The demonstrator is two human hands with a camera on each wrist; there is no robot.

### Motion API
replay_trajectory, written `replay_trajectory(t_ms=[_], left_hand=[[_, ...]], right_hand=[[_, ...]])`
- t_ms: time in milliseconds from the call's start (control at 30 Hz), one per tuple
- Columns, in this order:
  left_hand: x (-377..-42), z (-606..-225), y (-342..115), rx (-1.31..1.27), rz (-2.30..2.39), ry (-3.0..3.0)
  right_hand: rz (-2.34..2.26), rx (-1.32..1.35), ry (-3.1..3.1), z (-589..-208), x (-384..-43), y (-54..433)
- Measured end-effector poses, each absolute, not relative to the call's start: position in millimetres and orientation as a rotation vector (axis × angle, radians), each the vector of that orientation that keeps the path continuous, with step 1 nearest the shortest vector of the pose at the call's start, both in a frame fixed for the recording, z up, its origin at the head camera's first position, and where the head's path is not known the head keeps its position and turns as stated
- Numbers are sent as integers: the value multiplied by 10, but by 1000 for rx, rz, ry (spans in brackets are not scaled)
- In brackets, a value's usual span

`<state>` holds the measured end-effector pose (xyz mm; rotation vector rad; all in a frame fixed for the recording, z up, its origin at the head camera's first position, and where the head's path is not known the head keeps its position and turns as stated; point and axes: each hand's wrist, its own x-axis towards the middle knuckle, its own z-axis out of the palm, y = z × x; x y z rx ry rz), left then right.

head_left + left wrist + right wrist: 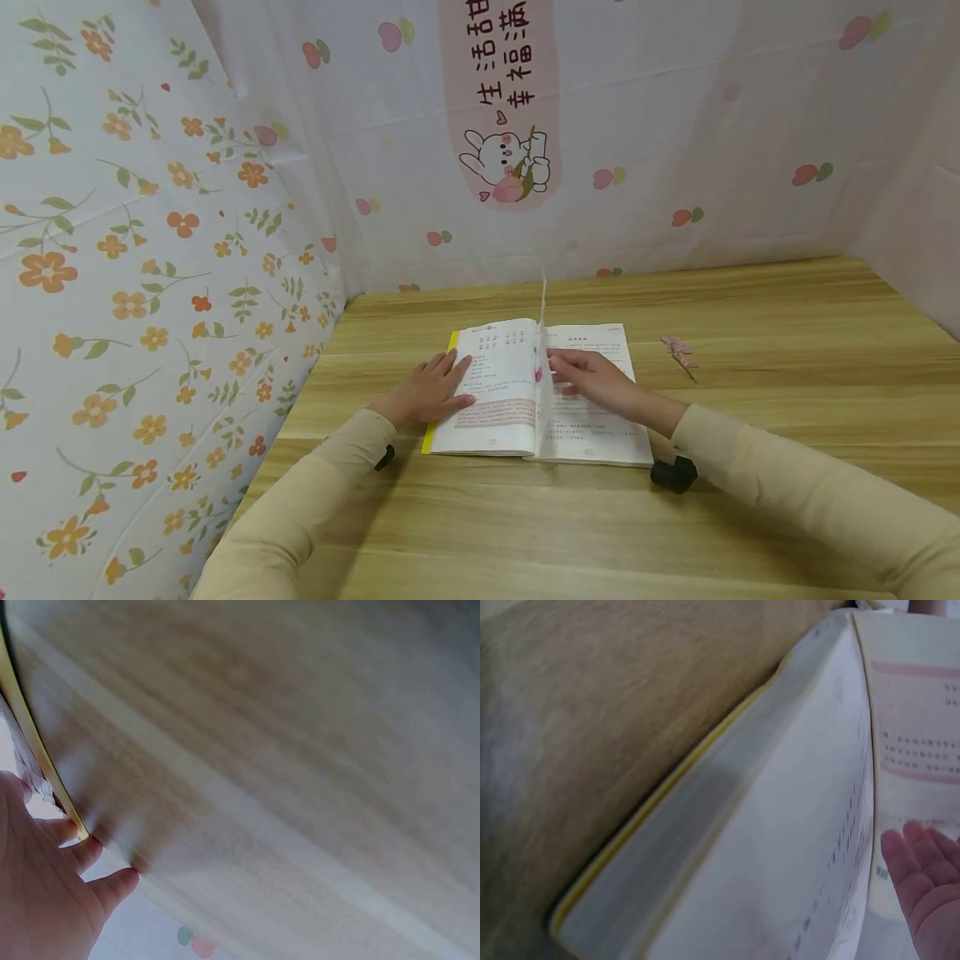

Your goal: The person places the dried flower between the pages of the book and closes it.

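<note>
An open book (495,367) with a yellow cover edge lies on the wooden table, and one page (546,417) stands nearly upright along its middle. My left hand (427,389) rests spread on the left page near its outer edge; in the left wrist view, the fingers of the left hand (49,870) reach over the yellow cover edge. On the other side, my right hand (600,382) is beside the raised page, its fingertips at the sheet. In the right wrist view the right hand (930,892) shows extended fingers against the printed page (911,780).
To the right of the book lies a small pink flower sprig (681,354) on the table (795,392). Dark devices (673,475) sit under both wrists. Floral cloth (150,275) hangs at the left, and a printed curtain (637,125) at the back.
</note>
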<state>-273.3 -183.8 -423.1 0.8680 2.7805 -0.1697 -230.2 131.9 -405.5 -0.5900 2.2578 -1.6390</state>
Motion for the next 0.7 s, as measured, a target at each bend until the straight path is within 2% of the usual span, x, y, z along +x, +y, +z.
replay_trajectory(t_ms=[333, 700], left_hand=[[-2741, -4208, -1852, 874, -168, 2778], [-2725, -4167, -1925, 951, -127, 2743]], right_hand=[[-1071, -1036, 2529, -4052, -2176, 1089], [-755, -1209, 2570, -4096, -2148, 950]])
